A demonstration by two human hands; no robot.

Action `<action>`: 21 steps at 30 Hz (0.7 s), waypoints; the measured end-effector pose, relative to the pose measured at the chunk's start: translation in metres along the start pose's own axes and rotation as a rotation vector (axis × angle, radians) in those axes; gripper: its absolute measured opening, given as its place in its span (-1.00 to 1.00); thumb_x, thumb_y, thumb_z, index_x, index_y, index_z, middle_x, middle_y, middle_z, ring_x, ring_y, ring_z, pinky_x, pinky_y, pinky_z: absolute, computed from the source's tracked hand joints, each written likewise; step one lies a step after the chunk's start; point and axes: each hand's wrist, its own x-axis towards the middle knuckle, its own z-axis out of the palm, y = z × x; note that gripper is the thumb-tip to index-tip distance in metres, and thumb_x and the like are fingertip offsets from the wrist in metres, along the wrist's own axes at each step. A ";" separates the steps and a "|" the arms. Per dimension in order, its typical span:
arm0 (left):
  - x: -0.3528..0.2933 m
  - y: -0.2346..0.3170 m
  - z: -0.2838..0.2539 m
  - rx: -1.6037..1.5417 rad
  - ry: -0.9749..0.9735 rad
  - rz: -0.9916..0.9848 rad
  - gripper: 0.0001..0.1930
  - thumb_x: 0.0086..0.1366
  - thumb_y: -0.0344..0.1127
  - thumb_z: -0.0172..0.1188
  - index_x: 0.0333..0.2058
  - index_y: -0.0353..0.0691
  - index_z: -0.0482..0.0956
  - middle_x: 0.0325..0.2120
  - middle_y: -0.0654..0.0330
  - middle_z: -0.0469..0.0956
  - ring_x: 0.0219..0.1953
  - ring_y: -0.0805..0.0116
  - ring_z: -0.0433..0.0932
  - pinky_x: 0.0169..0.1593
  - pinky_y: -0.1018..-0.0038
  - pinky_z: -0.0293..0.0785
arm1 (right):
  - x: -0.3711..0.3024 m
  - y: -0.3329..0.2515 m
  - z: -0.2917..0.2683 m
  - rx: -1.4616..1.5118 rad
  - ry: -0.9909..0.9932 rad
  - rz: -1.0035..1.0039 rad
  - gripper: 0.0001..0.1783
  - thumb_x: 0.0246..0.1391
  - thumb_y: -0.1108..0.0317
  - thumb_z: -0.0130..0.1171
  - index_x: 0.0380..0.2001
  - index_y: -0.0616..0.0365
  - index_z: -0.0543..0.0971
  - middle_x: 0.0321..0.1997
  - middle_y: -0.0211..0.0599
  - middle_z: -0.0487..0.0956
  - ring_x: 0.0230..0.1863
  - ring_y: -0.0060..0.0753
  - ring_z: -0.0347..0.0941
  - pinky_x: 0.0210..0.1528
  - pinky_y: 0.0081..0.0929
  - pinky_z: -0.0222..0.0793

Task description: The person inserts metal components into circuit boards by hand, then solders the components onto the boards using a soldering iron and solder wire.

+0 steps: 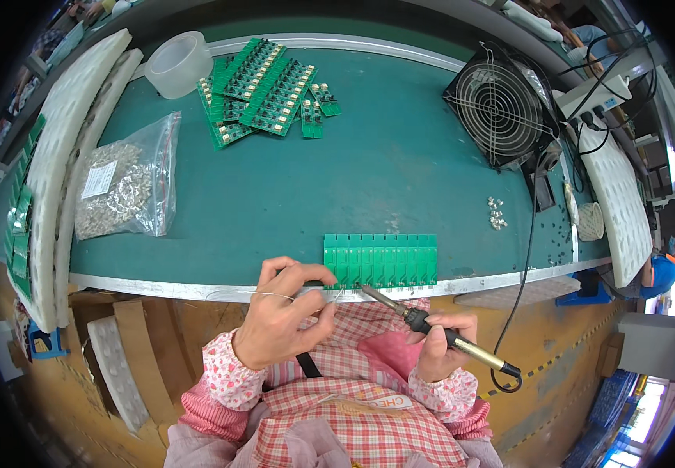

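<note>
A green circuit board (380,257) lies flat at the near edge of the table, with a row of metal pins along its near side. My right hand (440,349) grips a soldering iron (474,351), whose tip points left and reaches the pins near the board's middle. Left of the tip, my left hand (287,312) is closed with thumb and forefinger around a thin solder wire (275,295). The wire's end comes close to the iron's tip; whether they touch I cannot tell. A small dark piece shows beside my left fingertips.
Populated circuit boards (279,97) are piled at the back beside a clear tape roll (178,66). A bag of small metal parts (123,187) and foam trays (80,148) stand left. Right are a caged fan (500,105), loose white parts (497,213) and the iron's cord (526,265).
</note>
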 end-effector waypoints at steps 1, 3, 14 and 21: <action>0.000 0.000 0.001 0.000 0.004 -0.009 -0.82 -0.08 -0.47 0.33 -0.57 -0.21 0.44 -0.23 0.22 0.56 -0.35 0.30 0.47 -0.04 0.27 0.32 | 0.000 0.003 0.000 0.010 -0.027 -0.020 -0.79 0.18 0.40 0.14 -0.24 0.31 0.39 -0.48 -0.04 0.58 -0.58 -0.43 0.56 -0.53 -0.57 0.51; 0.000 0.001 0.001 0.000 0.008 -0.019 -0.81 -0.08 -0.47 0.33 -0.58 -0.21 0.43 -0.23 0.22 0.56 -0.35 0.30 0.47 -0.04 0.27 0.32 | -0.002 0.007 0.001 0.023 -0.053 -0.038 -0.80 0.17 0.42 0.15 -0.26 0.34 0.39 -0.47 -0.05 0.59 -0.57 -0.44 0.57 -0.52 -0.57 0.52; 0.001 0.000 0.009 0.056 0.045 -0.005 -0.79 -0.17 -0.49 0.35 -0.68 -0.19 0.42 -0.27 0.21 0.57 -0.38 0.27 0.45 -0.13 0.29 0.31 | -0.001 0.009 0.004 0.076 -0.070 0.014 -0.79 0.19 0.41 0.14 -0.26 0.34 0.39 -0.47 -0.03 0.59 -0.55 -0.41 0.59 -0.50 -0.56 0.54; 0.001 0.001 0.011 0.102 0.049 -0.002 -0.79 -0.17 -0.47 0.37 -0.67 -0.18 0.44 -0.28 0.21 0.57 -0.39 0.27 0.47 -0.14 0.28 0.31 | -0.001 0.012 0.005 0.053 -0.111 -0.080 -0.81 0.18 0.41 0.14 -0.28 0.32 0.40 -0.56 -0.11 0.58 -0.56 -0.43 0.59 -0.51 -0.56 0.51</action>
